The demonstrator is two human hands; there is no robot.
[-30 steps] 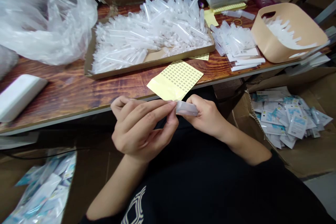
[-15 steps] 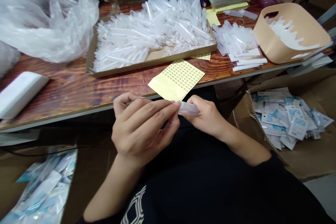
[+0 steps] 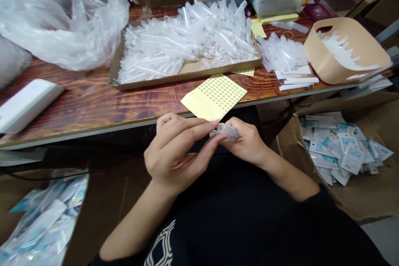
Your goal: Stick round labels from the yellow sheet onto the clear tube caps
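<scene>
My right hand (image 3: pixel 246 139) is closed around a translucent plastic tube (image 3: pixel 230 132), held just off the table's front edge. The tube's round open end faces left. My left hand (image 3: pixel 177 149) has its thumb and fingertips at that end, one on either side, touching the tube. A small clear piece shows just left of the rim, too hidden to name. Right behind my hands, a yellow sticker sheet (image 3: pixel 215 95) with rows of small round dots lies partly over the table edge.
A shallow cardboard tray (image 3: pixel 187 72) heaped with clear tubes spans the wooden table (image 3: pixel 84 99). To its right are loose tubes with cards (image 3: pixel 283 52) and a beige basket (image 3: pixel 330 60). A white case (image 3: pixel 29 106) sits left. Boxes of packaged cards (image 3: pixel 352 145) stand below.
My left fingers have parted from a pinch and shifted right along the tube's end. The open rim now shows. The view has moved slightly, while my right hand keeps its hold.
</scene>
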